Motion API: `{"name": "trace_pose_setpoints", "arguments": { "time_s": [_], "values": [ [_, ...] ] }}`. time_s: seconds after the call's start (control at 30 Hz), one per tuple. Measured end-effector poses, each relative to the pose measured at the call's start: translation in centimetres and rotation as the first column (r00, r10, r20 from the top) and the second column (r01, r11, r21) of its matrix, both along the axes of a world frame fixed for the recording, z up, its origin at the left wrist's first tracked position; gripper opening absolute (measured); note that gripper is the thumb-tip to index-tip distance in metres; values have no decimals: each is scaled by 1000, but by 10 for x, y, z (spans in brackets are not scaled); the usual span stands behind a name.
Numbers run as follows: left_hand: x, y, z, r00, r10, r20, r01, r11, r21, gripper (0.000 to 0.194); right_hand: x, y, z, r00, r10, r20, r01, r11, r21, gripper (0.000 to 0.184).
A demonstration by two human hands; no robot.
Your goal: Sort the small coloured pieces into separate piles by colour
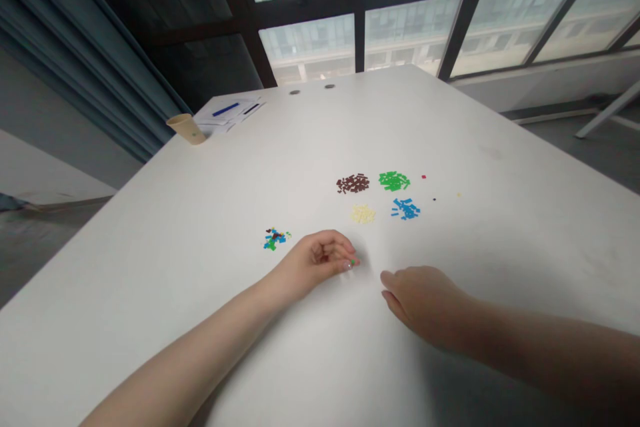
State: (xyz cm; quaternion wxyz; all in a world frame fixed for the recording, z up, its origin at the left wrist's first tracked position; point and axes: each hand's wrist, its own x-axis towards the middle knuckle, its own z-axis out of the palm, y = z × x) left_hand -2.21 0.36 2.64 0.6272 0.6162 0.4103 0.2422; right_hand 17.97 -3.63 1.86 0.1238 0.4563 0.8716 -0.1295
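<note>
From the head view, the left hand (313,260) pinches a tiny green piece (353,261) between thumb and fingertip, just above the white table (320,167)! The right hand (430,300) waits nearby, thumb and forefinger slightly parted, nothing visible between. Mixed pile (274,240) left, green pile (394,181) beyond. Looks like single-piece handling; that calls for a steady, light pinch.
</note>
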Motion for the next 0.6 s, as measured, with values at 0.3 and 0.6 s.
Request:
{"name": "trace_pose_setpoints", "arguments": {
  "time_s": [0.3, 0.6],
  "values": [
    [6, -11, -4, 995, -2, -99, 19, 984, 178, 17, 5, 1, 3, 997, -60, -42, 58, 997, -45, 24],
    [7, -14, -5, 983, 2, -186, 57, 948, 314, 18, 3, 2, 4, 893, -51, -447, 135, 978, 158, 19]
  ]
}}
